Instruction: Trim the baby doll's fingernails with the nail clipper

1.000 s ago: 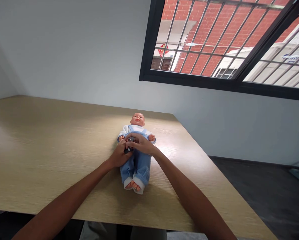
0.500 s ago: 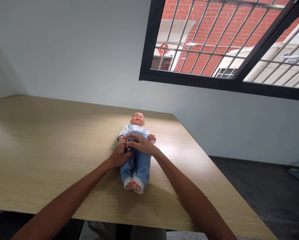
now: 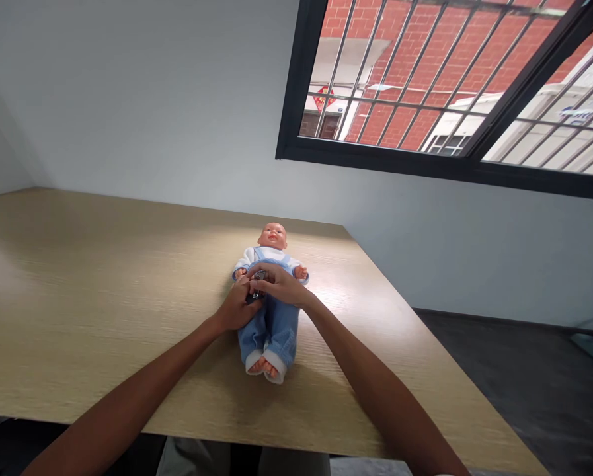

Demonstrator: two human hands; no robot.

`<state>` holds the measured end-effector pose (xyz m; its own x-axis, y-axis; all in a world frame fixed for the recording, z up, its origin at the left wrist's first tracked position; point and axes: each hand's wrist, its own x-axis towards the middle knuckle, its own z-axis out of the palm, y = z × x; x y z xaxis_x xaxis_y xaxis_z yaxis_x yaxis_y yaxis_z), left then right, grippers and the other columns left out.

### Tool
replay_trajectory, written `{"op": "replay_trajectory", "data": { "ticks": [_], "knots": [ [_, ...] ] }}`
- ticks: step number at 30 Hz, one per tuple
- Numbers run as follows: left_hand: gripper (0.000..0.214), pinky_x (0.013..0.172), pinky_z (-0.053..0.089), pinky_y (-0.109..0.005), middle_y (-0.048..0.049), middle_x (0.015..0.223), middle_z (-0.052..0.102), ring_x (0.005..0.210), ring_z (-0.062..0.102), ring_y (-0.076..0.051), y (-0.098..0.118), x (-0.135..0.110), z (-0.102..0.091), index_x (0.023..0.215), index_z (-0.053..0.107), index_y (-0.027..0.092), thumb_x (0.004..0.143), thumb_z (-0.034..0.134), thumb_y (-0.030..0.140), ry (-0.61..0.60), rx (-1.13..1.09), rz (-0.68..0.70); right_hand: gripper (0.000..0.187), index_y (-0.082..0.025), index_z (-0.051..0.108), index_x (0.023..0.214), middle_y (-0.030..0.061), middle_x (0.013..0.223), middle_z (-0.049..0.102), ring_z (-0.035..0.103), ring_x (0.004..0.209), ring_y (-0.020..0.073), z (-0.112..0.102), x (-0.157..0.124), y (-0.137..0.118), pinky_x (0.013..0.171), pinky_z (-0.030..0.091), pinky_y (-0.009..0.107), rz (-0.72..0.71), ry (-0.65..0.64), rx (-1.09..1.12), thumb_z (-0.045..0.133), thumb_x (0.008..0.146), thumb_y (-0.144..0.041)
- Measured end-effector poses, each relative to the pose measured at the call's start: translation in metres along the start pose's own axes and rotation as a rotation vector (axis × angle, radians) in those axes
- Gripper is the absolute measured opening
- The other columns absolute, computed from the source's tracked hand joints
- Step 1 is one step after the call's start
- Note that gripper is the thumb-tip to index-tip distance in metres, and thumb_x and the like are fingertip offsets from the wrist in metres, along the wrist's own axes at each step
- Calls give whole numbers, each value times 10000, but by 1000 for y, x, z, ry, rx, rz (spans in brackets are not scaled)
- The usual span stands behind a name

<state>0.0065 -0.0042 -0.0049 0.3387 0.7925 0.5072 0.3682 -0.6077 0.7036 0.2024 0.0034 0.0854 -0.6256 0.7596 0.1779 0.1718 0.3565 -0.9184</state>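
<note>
A baby doll [image 3: 271,317] in a white top and blue denim dungarees lies on its back on the wooden table [image 3: 102,284], head away from me. My left hand [image 3: 237,306] and my right hand [image 3: 280,284] meet over the doll's belly. Both have their fingers curled round a small dark object [image 3: 256,293] held between them; I cannot make out what it is. The hands cover the doll's waist and part of its chest.
The table's right edge runs diagonally from behind the doll toward the lower right, with dark floor [image 3: 524,377] beyond it. A grey wall stands behind the table. A barred window [image 3: 439,86] looks onto a red brick building.
</note>
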Motion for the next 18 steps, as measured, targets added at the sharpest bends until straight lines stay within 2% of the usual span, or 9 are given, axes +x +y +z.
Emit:
{"op": "replay_trajectory", "data": {
  "ticks": [8,13,18],
  "knots": [
    [216,1163,590,-597,-116,1170,766,1189,715,-350,5,1,-3,1084,762,194,871,743,220,-17,11,-15,423,-233,750,1151,18,897,764,709,826,204,0,-1,-5,713,563,321,21,6,-11,869,985,-603],
    [218,1207,577,-596,-107,1162,770,1187,717,-341,9,1,-4,1092,773,202,874,769,221,-5,12,-22,440,-231,744,1146,13,883,749,682,795,190,0,0,-4,685,533,307,26,7,-23,854,990,-627],
    [202,1146,601,-593,-120,1150,763,1166,712,-349,11,2,-5,1078,766,186,882,739,227,-24,30,-32,473,-222,742,1152,9,880,741,630,739,172,-1,0,-3,679,487,313,13,3,-42,842,980,-650]
  ]
}}
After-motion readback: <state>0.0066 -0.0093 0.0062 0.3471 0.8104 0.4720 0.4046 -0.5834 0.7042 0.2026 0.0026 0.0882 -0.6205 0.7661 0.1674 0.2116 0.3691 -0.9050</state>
